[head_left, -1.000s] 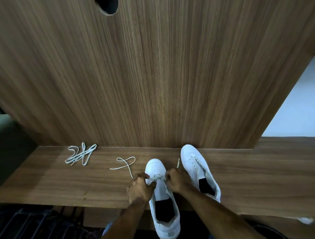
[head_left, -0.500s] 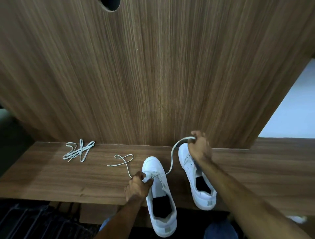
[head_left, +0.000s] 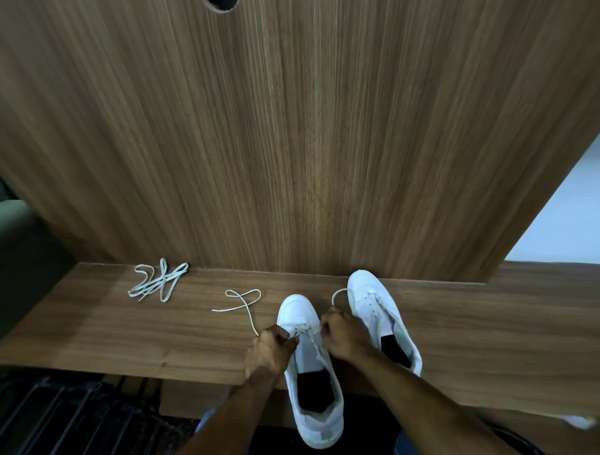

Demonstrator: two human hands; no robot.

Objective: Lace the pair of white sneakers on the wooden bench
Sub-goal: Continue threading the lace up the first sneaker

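1. Two sneakers sit on the bench [head_left: 97, 331], the near sneaker [head_left: 311, 383] left of the far sneaker [head_left: 376, 302].
2. A loose lace [head_left: 242, 300] lies left of them.
3. A lace bundle [head_left: 159, 282] lies further left, by the back panel [head_left: 292, 130].

A tall wooden panel [head_left: 292, 136] with vertical grain rises behind the hands, filling most of the view. A dark round hole [head_left: 220, 4] is cut at its top edge, up and left of the hands. A pale wall [head_left: 565, 224] shows far right. Dark slats [head_left: 65, 419] lie below left.
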